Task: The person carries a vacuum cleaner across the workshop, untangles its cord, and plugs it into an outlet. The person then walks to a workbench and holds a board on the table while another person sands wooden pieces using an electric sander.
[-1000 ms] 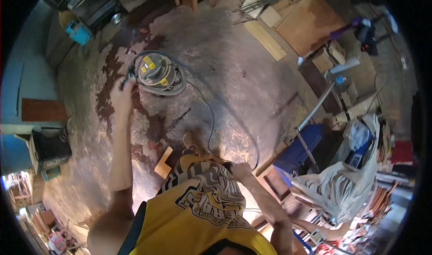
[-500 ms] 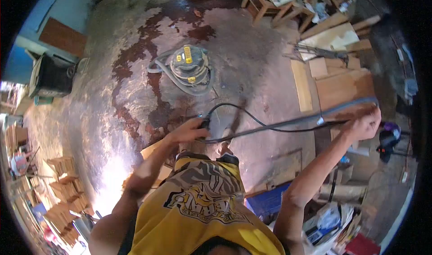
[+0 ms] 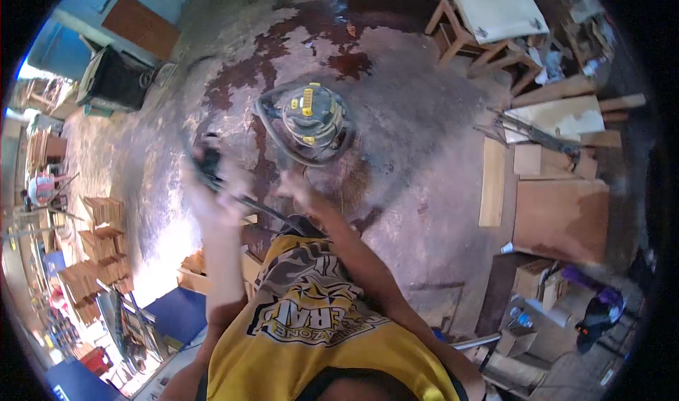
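Note:
My left hand point(image 3: 223, 185) is blurred by motion, closed on a dark cable point(image 3: 205, 162) whose looped part hangs around it to the left of my body. One length of the cable runs from there toward my waist. My right hand point(image 3: 296, 189) is in front of my body, blurred, just below the vacuum; its fingers are smeared and I cannot make out whether they hold anything. The round vacuum point(image 3: 308, 118) with yellow parts stands on the floor ahead, its grey hose point(image 3: 283, 146) curled around it.
Wooden stools point(image 3: 453, 37) with a white board stand at the upper right. Boards point(image 3: 562, 217) lie on the right, near cardboard boxes point(image 3: 527, 281). A black bin point(image 3: 117, 79) is at the upper left; stacked wood pieces point(image 3: 99, 252) are at the left. Dark wet patches mark the floor.
My right hand has moved from the far right to in front of my body. My left hand has swung left with the cable. The view has turned, so the surroundings sit differently.

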`<state>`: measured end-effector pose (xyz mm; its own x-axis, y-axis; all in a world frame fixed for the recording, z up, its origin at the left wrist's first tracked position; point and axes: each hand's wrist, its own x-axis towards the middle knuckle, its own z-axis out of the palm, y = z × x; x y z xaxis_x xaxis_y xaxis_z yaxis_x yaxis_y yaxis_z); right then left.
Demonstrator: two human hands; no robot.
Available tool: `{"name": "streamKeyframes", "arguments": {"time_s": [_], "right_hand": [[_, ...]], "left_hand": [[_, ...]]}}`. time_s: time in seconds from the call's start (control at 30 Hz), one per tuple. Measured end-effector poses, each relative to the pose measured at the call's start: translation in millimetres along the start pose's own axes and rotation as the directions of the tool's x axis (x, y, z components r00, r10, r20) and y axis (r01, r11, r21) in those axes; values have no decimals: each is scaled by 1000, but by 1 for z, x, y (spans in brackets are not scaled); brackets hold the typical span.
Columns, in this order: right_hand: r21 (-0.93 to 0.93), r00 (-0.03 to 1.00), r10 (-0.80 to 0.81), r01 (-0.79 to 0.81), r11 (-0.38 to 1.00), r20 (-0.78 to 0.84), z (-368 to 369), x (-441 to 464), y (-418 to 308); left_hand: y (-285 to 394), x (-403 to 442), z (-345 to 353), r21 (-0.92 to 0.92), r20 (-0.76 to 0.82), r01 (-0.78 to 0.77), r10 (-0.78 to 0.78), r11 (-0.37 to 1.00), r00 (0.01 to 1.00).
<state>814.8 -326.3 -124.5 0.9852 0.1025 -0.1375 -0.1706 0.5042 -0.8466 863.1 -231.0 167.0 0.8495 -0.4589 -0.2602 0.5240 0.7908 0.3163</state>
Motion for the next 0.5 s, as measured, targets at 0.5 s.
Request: {"name": "streamKeyframes", "arguments": {"time_s": [0.5], "right_hand": [[-667,992,78,-123,734,-98,-12,119,-109]], "left_hand": [[153,239,-251,548,-429,-144,425,824,797]]}}
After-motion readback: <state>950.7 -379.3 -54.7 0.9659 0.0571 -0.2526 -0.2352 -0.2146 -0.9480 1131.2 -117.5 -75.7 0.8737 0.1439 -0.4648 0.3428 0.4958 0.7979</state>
